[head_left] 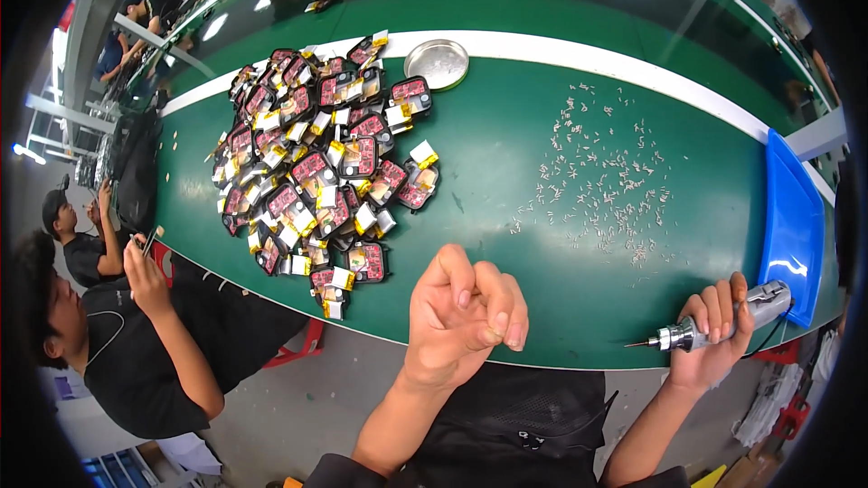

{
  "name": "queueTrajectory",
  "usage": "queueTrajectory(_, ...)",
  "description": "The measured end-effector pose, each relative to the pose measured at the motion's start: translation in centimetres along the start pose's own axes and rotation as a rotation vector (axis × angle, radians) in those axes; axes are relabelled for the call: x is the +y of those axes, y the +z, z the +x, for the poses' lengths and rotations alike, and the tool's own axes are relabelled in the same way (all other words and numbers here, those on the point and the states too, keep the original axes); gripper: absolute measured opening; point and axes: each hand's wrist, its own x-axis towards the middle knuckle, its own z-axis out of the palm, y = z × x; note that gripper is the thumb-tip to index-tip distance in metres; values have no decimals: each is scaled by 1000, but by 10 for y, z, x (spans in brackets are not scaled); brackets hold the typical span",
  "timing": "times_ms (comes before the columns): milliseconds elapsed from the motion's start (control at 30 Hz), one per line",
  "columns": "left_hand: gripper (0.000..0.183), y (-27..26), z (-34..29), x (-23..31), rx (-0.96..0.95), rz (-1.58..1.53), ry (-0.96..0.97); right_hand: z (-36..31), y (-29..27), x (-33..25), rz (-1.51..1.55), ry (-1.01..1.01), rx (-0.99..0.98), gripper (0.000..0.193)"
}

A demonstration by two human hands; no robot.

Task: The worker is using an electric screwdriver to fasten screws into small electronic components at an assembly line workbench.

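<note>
My left hand (pixel 466 316) is raised at the near edge of the green bench, its fingers curled and thumb pressed to the fingertips. Whatever it pinches, if anything, is too small to make out. Gripped in my right hand (pixel 714 330) is a silver electric screwdriver (pixel 768 301), its thin bit pointing left over the bench. Many tiny screws (pixel 624 203) lie scattered beyond my hands, right of centre. To the left is a heap of small black device housings (pixel 312 172) with red circuit boards and silver battery packs with yellow tape.
A round metal tin (pixel 437 63) stands by the white rail (pixel 561 54) at the back. A blue plastic tray (pixel 791 226) sits at the right end. Beyond the rail runs a green conveyor belt (pixel 506 4). A co-worker (pixel 136 334) sits at the left.
</note>
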Motion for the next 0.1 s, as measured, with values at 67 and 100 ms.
queueTrajectory(67,40,-3,-1,1,-33,-42,-11,1,0,1,-3,11,-18,11)
queueTrajectory(100,41,-3,-1,0,-38,-44,-14,2,-2,-1,-8,17,-19,12)
